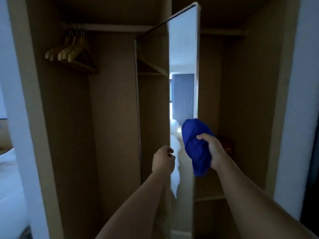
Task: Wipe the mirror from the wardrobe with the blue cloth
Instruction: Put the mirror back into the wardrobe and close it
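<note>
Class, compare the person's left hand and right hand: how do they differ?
The right hand grips the bunched blue cloth; the left hand holds nothing, fingers loosely curled. The right hand is raised higher than the left hand. Both reach toward the mirror.

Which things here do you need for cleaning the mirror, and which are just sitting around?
Needed for the job:
- the tall narrow mirror panel swung out from the brown wooden wardrobe
- the bunched bright blue cloth, gripped in the right hand
- the left hand, held near the mirror

Just sitting around:
- the wooden coat hangers on the rail
- the white bedding at the left edge
</note>
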Action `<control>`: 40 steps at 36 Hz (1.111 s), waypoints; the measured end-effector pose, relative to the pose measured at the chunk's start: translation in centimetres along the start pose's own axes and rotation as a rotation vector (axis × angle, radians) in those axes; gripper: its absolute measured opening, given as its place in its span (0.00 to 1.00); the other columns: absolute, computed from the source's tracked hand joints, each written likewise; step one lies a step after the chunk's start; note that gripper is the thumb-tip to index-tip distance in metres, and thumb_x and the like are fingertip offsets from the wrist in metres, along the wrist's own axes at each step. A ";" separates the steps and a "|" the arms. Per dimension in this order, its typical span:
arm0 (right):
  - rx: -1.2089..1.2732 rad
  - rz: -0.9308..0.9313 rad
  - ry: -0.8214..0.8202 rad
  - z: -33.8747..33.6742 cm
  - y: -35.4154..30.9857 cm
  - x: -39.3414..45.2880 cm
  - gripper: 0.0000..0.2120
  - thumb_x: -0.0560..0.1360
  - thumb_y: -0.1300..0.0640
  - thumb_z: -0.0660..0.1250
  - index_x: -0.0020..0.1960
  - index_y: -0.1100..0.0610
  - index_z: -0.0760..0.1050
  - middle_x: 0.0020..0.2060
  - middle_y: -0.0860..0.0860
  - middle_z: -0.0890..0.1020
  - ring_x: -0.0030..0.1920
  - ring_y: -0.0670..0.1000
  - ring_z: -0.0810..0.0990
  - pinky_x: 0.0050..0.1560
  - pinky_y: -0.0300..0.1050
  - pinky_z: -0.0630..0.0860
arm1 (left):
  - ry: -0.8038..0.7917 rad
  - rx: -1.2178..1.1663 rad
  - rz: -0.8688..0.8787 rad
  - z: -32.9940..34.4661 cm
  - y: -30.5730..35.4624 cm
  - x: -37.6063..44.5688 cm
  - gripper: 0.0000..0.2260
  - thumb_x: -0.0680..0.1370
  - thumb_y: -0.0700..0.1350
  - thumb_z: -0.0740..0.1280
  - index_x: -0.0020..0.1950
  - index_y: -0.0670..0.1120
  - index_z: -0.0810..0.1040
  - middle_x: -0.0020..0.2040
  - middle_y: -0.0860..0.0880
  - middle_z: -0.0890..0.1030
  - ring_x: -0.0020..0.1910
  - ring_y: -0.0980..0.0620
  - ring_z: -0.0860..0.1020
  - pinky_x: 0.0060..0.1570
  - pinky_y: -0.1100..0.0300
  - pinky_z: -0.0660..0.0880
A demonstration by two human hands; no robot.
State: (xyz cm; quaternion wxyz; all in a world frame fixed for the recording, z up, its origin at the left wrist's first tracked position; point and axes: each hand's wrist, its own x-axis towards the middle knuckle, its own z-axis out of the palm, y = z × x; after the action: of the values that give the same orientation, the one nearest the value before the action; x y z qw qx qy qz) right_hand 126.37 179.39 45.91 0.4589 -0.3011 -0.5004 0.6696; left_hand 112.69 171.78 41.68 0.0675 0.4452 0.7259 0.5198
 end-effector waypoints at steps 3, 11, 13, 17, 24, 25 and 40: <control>0.015 0.046 -0.051 0.1 0.2 -0.9 0.10 0.69 0.57 0.70 0.50 0.58 0.77 0.38 0.55 0.82 0.37 0.54 0.80 0.35 0.44 0.74 | -0.041 -0.002 -0.004 0.7 0.2 -1.0 0.07 0.77 0.39 0.65 0.52 0.49 0.75 0.46 0.53 0.77 0.43 0.59 0.74 0.38 0.69 0.71; 0.043 0.160 -0.229 1.3 1.1 -2.0 0.09 0.71 0.56 0.69 0.47 0.60 0.78 0.32 0.54 0.84 0.33 0.53 0.82 0.32 0.42 0.77 | -0.009 0.060 -0.018 0.8 -1.0 -2.3 0.09 0.77 0.41 0.62 0.56 0.48 0.74 0.42 0.55 0.75 0.39 0.59 0.73 0.33 0.67 0.67; 0.009 0.179 -0.248 1.9 1.8 -2.1 0.11 0.70 0.56 0.69 0.49 0.61 0.78 0.34 0.55 0.84 0.34 0.54 0.83 0.31 0.43 0.77 | 0.015 0.107 0.005 0.6 -1.4 -2.6 0.08 0.77 0.41 0.62 0.55 0.49 0.74 0.41 0.55 0.75 0.39 0.57 0.74 0.34 0.64 0.70; -0.124 0.228 -0.252 2.5 3.4 -2.1 0.15 0.67 0.59 0.71 0.53 0.59 0.77 0.39 0.57 0.84 0.38 0.56 0.83 0.32 0.43 0.77 | 0.119 0.145 -0.004 -0.2 -2.4 -2.7 0.06 0.77 0.39 0.61 0.48 0.50 0.73 0.36 0.58 0.74 0.35 0.60 0.74 0.31 0.67 0.70; -0.270 0.228 -0.233 2.0 5.4 -1.3 0.17 0.65 0.66 0.70 0.51 0.52 0.78 0.46 0.60 0.83 0.48 0.62 0.81 0.49 0.54 0.78 | 0.030 0.264 -0.062 -0.9 -4.1 -2.5 0.07 0.79 0.40 0.61 0.45 0.51 0.74 0.37 0.56 0.75 0.34 0.62 0.75 0.29 0.70 0.66; -0.286 0.231 -0.237 1.8 5.4 -1.3 0.16 0.65 0.66 0.71 0.51 0.52 0.78 0.48 0.60 0.82 0.49 0.62 0.81 0.51 0.55 0.77 | 0.022 0.261 -0.070 -0.8 -4.2 -2.5 0.06 0.79 0.40 0.61 0.46 0.50 0.75 0.38 0.55 0.76 0.35 0.61 0.76 0.30 0.70 0.67; -0.535 0.021 -0.242 2.7 7.8 -1.0 0.16 0.66 0.58 0.73 0.48 0.43 0.72 0.47 0.49 0.80 0.48 0.51 0.79 0.52 0.51 0.76 | 0.088 0.100 -0.317 0.4 -5.3 -1.4 0.04 0.77 0.38 0.64 0.48 0.46 0.77 0.40 0.50 0.78 0.37 0.56 0.77 0.34 0.64 0.72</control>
State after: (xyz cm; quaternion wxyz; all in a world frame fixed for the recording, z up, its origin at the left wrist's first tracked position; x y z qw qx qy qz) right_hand 121.99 176.81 39.28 0.2931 -0.3346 -0.7072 0.5496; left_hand 110.71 170.78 36.70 0.0944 0.3047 0.8144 0.4849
